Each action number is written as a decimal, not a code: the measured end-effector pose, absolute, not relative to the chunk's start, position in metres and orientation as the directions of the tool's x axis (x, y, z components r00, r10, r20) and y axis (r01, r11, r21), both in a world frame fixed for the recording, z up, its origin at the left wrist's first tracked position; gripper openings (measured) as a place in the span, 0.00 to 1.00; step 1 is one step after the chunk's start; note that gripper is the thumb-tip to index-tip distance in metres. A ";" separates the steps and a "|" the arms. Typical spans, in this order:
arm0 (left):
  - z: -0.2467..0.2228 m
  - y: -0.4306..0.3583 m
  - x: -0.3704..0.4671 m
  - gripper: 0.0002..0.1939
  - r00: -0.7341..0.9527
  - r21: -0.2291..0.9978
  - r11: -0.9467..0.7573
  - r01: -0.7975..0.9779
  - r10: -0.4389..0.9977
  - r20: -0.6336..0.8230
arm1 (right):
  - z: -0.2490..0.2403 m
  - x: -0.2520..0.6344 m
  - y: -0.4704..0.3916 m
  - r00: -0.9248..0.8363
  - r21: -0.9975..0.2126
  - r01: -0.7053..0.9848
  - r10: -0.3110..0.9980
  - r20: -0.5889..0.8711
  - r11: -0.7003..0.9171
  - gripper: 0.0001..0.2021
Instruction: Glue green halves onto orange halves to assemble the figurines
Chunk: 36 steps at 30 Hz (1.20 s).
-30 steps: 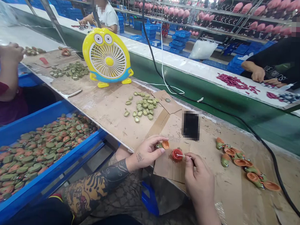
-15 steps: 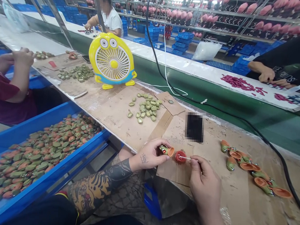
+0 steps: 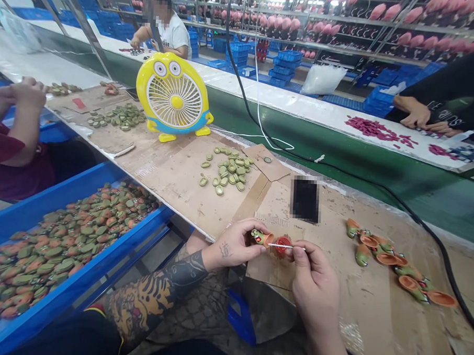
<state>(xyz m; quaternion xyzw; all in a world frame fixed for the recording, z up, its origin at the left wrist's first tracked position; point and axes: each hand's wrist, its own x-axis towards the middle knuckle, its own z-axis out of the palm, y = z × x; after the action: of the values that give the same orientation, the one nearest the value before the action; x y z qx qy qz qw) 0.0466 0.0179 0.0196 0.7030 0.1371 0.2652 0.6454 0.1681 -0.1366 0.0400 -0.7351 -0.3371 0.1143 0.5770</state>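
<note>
Near the table's front edge my left hand pinches a small green and orange figure, its orange cup-like end facing right. My right hand grips a thin white stick between thumb and fingers. The stick's tip points left and reaches the figure's orange end; contact there is too small to tell. Behind the stick sits a small red pot on the cardboard. Several green and orange pieces lie to the right, and a pile of green oval pieces lies farther back.
A yellow fan stands on the table. A blue tray full of painted pieces is at left. A dark pixelated object lies behind the pot. A black cable crosses at right. Other people sit at left and across the belt.
My right hand has moved left, bringing the stick's tip from the red pot to the figure. My left hand still holds the figure in nearly the same place.
</note>
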 end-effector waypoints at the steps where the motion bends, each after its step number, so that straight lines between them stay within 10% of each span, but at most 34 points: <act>1: 0.021 0.018 0.047 0.15 0.821 0.981 -0.128 -0.149 0.537 0.195 | 0.039 0.169 -0.137 0.749 -0.926 0.362 0.625 0.219 -0.108 0.16; 14: 0.023 0.017 0.044 0.17 0.864 0.995 0.031 -0.097 0.498 0.068 | 0.037 0.183 -0.144 0.779 -0.801 0.530 0.533 0.330 -0.280 0.16; 21: 0.029 0.017 0.042 0.18 0.883 0.990 0.084 -0.109 0.466 0.058 | 0.030 0.194 -0.142 0.647 -0.657 0.669 0.707 0.285 -0.347 0.15; 28: 0.034 0.018 0.040 0.19 0.893 0.989 0.090 -0.113 0.446 0.062 | 0.051 0.173 -0.140 0.761 -0.894 0.425 0.590 0.269 -0.141 0.14; 36: 0.034 0.019 0.039 0.20 0.897 0.988 0.096 -0.118 0.436 0.064 | 0.045 0.172 -0.130 0.688 -0.896 0.430 0.682 0.248 -0.108 0.14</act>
<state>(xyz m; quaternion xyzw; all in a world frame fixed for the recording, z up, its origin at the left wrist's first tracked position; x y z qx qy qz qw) 0.0393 0.0195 0.0339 0.6449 0.1235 0.1898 0.7300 0.1719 -0.1300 0.0448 -0.7355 -0.3782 0.1144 0.5504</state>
